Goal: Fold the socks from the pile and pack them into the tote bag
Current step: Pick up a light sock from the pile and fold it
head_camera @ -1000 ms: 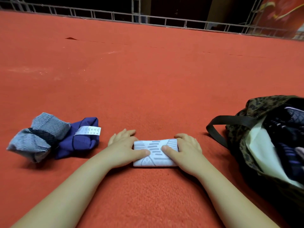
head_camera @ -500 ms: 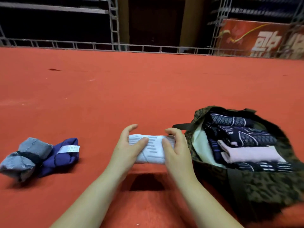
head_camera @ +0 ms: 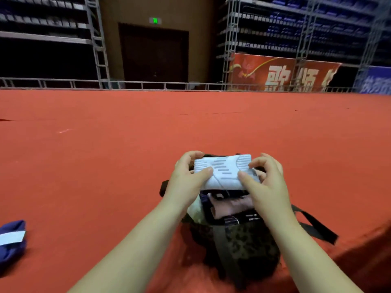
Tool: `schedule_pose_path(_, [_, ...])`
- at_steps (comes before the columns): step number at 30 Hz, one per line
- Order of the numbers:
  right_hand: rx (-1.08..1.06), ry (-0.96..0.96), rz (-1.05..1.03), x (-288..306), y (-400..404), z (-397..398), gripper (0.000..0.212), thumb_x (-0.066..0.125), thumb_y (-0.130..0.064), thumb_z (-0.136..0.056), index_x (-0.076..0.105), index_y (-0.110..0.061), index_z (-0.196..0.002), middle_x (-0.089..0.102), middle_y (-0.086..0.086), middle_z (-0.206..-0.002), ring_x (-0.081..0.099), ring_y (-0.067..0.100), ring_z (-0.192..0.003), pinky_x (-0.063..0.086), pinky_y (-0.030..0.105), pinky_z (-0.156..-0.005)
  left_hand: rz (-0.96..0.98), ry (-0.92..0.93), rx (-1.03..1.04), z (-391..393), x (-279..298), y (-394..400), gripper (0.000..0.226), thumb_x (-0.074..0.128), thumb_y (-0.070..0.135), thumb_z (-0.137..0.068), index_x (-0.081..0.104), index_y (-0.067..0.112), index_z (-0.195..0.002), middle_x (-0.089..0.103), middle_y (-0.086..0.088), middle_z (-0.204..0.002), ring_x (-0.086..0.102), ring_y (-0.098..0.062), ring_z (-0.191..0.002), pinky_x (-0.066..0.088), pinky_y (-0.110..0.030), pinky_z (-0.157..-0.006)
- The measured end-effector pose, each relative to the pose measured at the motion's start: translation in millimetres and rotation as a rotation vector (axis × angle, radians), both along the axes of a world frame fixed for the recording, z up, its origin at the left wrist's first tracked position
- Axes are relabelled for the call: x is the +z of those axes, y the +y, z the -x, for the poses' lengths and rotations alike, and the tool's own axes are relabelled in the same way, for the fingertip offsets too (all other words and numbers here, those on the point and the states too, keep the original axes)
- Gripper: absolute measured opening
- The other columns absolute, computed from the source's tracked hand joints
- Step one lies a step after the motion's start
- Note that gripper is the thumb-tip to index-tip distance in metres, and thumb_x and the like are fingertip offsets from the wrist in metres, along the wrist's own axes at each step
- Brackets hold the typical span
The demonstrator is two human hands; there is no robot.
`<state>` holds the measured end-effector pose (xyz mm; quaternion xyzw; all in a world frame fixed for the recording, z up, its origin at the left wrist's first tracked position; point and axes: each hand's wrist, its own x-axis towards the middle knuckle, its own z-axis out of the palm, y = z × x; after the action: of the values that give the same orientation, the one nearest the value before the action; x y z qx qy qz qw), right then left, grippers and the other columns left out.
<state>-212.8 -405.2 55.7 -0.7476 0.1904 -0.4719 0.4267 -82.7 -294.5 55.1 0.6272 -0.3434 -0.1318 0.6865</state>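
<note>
Fingers point(head_camera: 257, 164) of both hands pinched on the ends of a folded white sock point(head_camera: 224, 173), grey dashes across its face. Left hand point(head_camera: 186, 180) clamped on the left end, right hand point(head_camera: 268, 187) on the right, thumbs on top. Sock held level in the air, directly over the open mouth of the camouflage tote bag point(head_camera: 249, 242). Inside the bag, dark patterned socks and a pale pink one point(head_camera: 230, 207), already stacked. Packing step in hand, by the look of it; next, probably lowering the bundle flat onto that stack without letting the fold spring open. Farther left on the red carpet point(head_camera: 105, 166), a blue sock point(head_camera: 10, 244) with a white label, print too small to read. Beyond, a red banner point(head_camera: 283, 72) with large pale Chinese characters, blurred, and a green exit sign point(head_camera: 155, 20).
</note>
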Motion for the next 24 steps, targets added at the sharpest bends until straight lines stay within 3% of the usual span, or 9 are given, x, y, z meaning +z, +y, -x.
schedule_pose_path(2, [-0.075,0.042,-0.025,5.5,-27.9,-3.3,0.019,0.065,-0.031,-0.071,0.055,-0.032,-0.087,0.049,-0.004,-0.118,0.062,0.020,-0.099,0.049,0.035,-0.088,-0.051,-0.061,-0.013,-5.8,8.8,-20.3,0.029,0.068,0.038,-0.064,0.061,0.047,-0.091,0.058,-0.008,-0.120,0.062,-0.023,-0.102,0.051,-0.042,-0.091])
schedule_pose_path(4, [-0.109,0.142,-0.021,6.5,-50.2,-8.4,0.016,0.069,-0.026,-0.079,0.059,-0.025,-0.091,0.052,0.000,-0.116,0.060,0.019,-0.102,0.046,0.033,-0.089,-0.150,-0.173,-0.008,-11.8,11.3,-35.1,0.024,0.065,0.036,-0.073,0.059,0.042,-0.096,0.054,-0.002,-0.125,0.058,-0.014,-0.106,0.048,-0.035,-0.094])
schedule_pose_path(7, [-0.161,0.452,0.222,-2.6,-68.3,-11.2,0.013,0.061,-0.027,-0.087,0.065,-0.020,-0.097,0.054,0.002,-0.118,0.049,0.020,-0.118,0.033,0.024,-0.089,-0.384,-0.381,0.006,-17.7,1.3,-42.2,0.038,0.059,0.038,-0.084,0.060,0.024,-0.120,0.048,0.001,-0.131,0.047,-0.014,-0.121,0.037,-0.036,-0.107])
schedule_pose_path(10, [-0.260,0.653,0.484,-4.6,-64.2,-3.9,0.042,0.034,-0.051,-0.090,0.066,-0.032,-0.109,0.048,-0.009,-0.139,0.031,0.018,-0.135,0.026,0.037,-0.104,-0.533,-0.594,0.066,-19.0,-13.3,-32.9,0.048,0.047,0.051,-0.087,0.054,0.027,-0.128,0.047,0.007,-0.135,0.037,-0.015,-0.129,0.027,-0.031,-0.109])
schedule_pose_path(12, [-0.155,0.700,0.591,-4.0,-58.7,-1.7,0.061,0.014,-0.058,-0.086,0.056,-0.036,-0.123,0.040,-0.013,-0.147,0.021,0.014,-0.142,0.015,0.042,-0.113,-0.554,-0.629,0.042,-18.2,-17.9,-26.5,0.065,0.036,0.064,-0.076,0.052,0.032,-0.130,0.048,0.010,-0.134,0.037,-0.014,-0.128,0.028,-0.033,-0.108])
schedule_pose_path(16, [0.046,0.919,0.507,-6.3,-55.1,-4.8,0.043,0.020,-0.045,-0.100,0.036,-0.037,-0.139,0.028,-0.015,-0.153,0.011,0.011,-0.145,-0.005,0.047,-0.117,-0.555,-0.616,0.004,-19.2,-21.2,-21.8,0.075,0.026,0.072,-0.066,0.055,0.035,-0.124,0.051,0.012,-0.127,0.039,-0.012,-0.123,0.031,-0.036,-0.106])
schedule_pose_path(20, [-0.044,0.925,0.534,3.2,-52.4,-9.3,0.044,0.021,-0.047,-0.099,0.042,-0.035,-0.136,0.030,-0.012,-0.152,0.005,0.015,-0.146,-0.007,0.049,-0.116,-0.531,-0.554,-0.027,-24.0,-16.8,-12.2,0.057,0.041,0.058,-0.078,0.052,0.030,-0.127,0.052,0.008,-0.127,0.040,-0.014,-0.123,0.032,-0.034,-0.105])
schedule_pose_path(24, [-0.022,0.624,0.644,15.0,-16.9,-27.9,0.054,0.031,-0.052,-0.087,0.055,-0.025,-0.127,0.051,-0.008,-0.135,0.024,0.018,-0.140,0.008,0.035,-0.115,-0.467,-0.413,-0.040,-39.2,-16.6,30.4,0.032,0.055,0.032,-0.092,0.054,0.024,-0.123,0.056,0.009,-0.122,0.051,-0.007,-0.114,0.040,-0.030,-0.101])
